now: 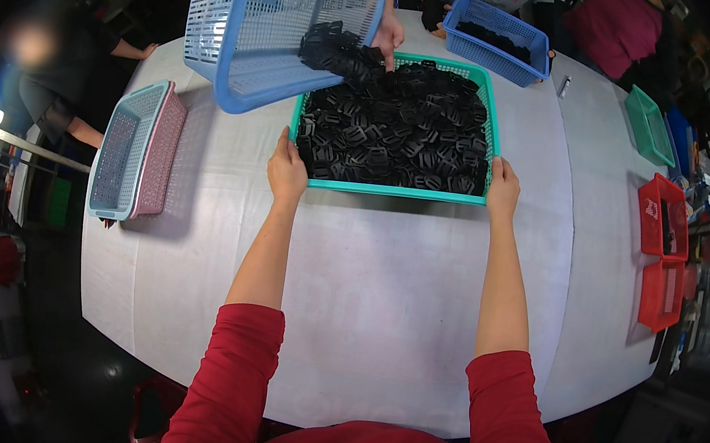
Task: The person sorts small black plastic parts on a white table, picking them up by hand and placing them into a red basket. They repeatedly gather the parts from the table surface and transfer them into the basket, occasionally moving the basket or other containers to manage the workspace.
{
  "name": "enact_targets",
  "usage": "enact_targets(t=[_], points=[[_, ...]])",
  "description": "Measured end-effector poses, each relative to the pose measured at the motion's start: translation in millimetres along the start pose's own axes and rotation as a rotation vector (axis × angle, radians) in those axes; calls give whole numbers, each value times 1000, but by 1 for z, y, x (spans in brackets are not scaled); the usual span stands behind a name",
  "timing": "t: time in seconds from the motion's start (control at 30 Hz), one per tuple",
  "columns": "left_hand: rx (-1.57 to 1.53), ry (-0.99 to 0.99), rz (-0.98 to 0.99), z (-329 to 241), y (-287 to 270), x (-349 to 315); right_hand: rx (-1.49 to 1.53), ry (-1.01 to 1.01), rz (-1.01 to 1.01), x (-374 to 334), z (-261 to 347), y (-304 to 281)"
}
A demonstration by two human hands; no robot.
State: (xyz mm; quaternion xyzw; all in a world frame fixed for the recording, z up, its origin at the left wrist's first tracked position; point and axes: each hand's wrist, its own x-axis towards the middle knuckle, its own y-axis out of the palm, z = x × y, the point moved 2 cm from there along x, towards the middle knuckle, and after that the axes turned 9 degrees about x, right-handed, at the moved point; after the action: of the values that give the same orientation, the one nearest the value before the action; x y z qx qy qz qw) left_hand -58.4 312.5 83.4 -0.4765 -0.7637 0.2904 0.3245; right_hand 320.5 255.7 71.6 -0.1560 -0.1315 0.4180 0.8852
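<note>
My left hand (288,169) grips the near left corner of a green plastic basket (396,191), and my right hand (503,190) has hold of its right side. Small black plastic buckles (402,136) fill the green basket in a loose heap. Above its far left corner another person tips a large blue basket (229,38). More black buckles (337,49) slide from that basket's low edge onto the heap. The other person's hand (388,38) is beside them, with a finger down at the buckles.
Nested light-blue and pink baskets (166,161) stand on the left of the white table (398,311). A blue basket (486,16) with black pieces is at the far side. Red trays (665,219) and a green basket (650,126) line the right edge. Other people stand around the table.
</note>
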Motion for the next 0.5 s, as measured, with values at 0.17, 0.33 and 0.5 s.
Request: enact_targets(t=[0.17, 0.33, 0.5], points=[[-15, -75, 80, -7, -7, -1, 3, 9, 7, 0, 2, 0], [-17, -6, 9, 2, -2, 1, 24, 22, 12, 0, 0, 1], [-25, -4, 5, 1, 2, 1, 18, 13, -18, 5, -10, 1]])
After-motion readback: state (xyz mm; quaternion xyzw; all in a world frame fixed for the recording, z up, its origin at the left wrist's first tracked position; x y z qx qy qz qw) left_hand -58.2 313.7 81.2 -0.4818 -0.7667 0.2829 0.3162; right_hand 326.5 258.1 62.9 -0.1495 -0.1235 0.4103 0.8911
